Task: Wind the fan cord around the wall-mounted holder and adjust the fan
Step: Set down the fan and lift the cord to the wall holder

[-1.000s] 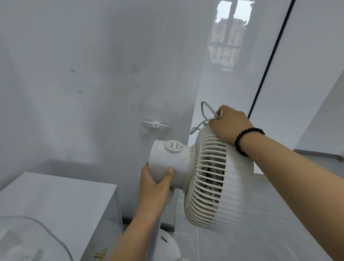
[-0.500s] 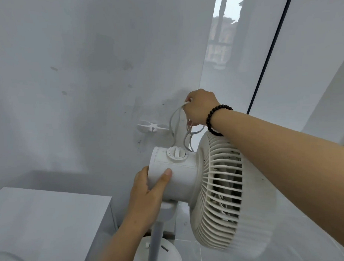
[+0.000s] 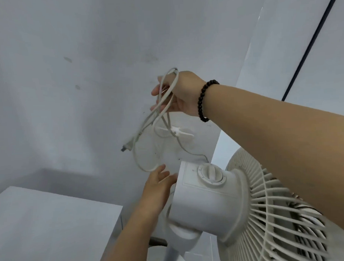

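The right hand is raised well above the fan, its forearm reaching in from the right edge and crossing over the grille. A dark bead bracelet circles the wrist. The palm faces left toward the wall, and the thumb and fingers are gathered round several loops of the white cord, gripping them together. Those loops arch up over the top of this hand and hang down below it to the left. One strand ends in a small plug dangling free below and left of the hand; another trails down to the back of the fan's motor housing.

The wall-mounted holder, a white piece with arms spread to either side, sits on the wall just below the right hand and above the left. Cord loops pass in front of it; whether any strand is actually wrapped round it cannot be told.

The left hand comes up from the bottom on a forearm angled to the right. Its fingers are straight and slightly spread, holding nothing, with the fingertips just beside the lowest cord loop and the palm near the left end of the motor housing. Contact with either is unclear. A round dial sits atop the housing, right of this hand.

A white cabinet stands left of the left forearm.
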Tool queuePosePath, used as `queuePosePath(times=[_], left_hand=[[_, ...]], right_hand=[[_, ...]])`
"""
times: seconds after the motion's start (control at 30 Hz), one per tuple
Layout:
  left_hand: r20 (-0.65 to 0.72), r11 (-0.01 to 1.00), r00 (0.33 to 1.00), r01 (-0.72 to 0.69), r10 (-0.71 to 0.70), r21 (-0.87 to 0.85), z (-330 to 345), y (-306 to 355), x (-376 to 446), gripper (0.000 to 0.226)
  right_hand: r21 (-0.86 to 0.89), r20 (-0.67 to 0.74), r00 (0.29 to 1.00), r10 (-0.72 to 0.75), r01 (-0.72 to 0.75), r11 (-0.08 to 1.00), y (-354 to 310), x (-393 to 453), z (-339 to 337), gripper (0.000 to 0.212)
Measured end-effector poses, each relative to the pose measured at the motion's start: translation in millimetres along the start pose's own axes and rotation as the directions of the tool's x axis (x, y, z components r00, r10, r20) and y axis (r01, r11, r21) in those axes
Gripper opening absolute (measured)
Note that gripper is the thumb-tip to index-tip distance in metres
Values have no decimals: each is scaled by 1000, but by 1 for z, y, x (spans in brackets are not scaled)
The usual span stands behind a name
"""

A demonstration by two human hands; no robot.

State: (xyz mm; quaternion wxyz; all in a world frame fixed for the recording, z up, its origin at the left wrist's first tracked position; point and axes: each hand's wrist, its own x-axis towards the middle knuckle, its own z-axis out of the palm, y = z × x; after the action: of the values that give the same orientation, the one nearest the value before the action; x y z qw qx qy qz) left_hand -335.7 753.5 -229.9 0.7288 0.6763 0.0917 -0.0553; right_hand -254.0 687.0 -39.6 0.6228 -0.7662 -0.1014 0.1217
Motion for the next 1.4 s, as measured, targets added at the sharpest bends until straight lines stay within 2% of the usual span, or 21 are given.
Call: queuePosePath(times=[0.07, 0.2, 0.27, 0.33, 0.43, 0.53, 0.63, 0.73, 0.8, 0.83, 0.9, 0.97, 1.03, 1.1, 1.2, 1.33, 1.4], left_hand=[[32, 997, 999, 13, -11, -79, 3, 4, 1, 65], [69, 984, 998, 20, -8, -177, 9, 5, 10, 61], [39, 968, 999, -9, 19, -250, 10, 7, 18, 57], [9, 932, 999, -35, 41, -361, 8, 5, 25, 43], [-45, 920, 989, -146, 140, -364, 2, -1, 24, 26], [-79, 920, 978, -210, 194, -331, -7, -1, 20, 20], [-166, 908, 968, -236, 188, -346, -11, 3, 23, 23], [-292, 855, 941, -288, 169, -432, -22, 8, 24, 26], [-331, 804, 926, -332, 180, -493, -30, 10, 24, 29], [-342, 780, 923, -345, 179, -522, -34, 11, 24, 31], [-356, 727, 921, -353, 158, -590, -41, 11, 22, 32], [-357, 660, 925, -349, 129, -665, -45, 12, 20, 30], [-354, 598, 929, -345, 107, -724, -46, 15, 17, 29], [-351, 561, 932, -339, 92, -755, -46, 17, 15, 28], [-347, 513, 933, -346, 99, -785, -49, 21, 13, 28], [-359, 489, 928, -358, 95, -795, -55, 21, 13, 26], [-317, 502, 946, -310, 75, -808, -53, 20, 13, 26]], right_hand=[[68, 113, 994, 6, -13, 998, 1, 5, 3, 33], [45, 235, 970, 68, -80, 996, 17, 10, 11, 32], [-10, 280, 955, 102, -104, 995, 27, 11, 16, 34], [-69, 350, 925, 145, -129, 989, 35, 11, 20, 32], [-193, 435, 875, 214, -142, 971, 43, 9, 25, 21], [-299, 415, 878, 238, -116, 947, 51, 11, 27, 24], [-282, 429, 868, 250, -134, 950, 54, 13, 20, 27], [-264, 373, 878, 301, -210, 941, 55, 12, 9, 38], [-402, 299, 898, 323, -188, 896, 58, 14, 8, 47], [-539, 254, 911, 324, -145, 830, 60, 14, 8, 48], [-792, 199, 929, 312, -36, 610, 62, 15, 14, 44], [-884, 182, 930, 318, 14, 467, 62, 17, 21, 37], [-909, 170, 910, 378, -3, 416, 60, 16, 29, 32], [-947, 165, 873, 460, 9, 322, 61, 14, 34, 33], [-994, 109, 855, 508, 79, 80, 64, 11, 33, 32], [-973, 29, 895, 444, 127, -192, 64, 14, 27, 14], [-920, -13, 900, 436, 160, -358, 60, 13, 27, 18]])
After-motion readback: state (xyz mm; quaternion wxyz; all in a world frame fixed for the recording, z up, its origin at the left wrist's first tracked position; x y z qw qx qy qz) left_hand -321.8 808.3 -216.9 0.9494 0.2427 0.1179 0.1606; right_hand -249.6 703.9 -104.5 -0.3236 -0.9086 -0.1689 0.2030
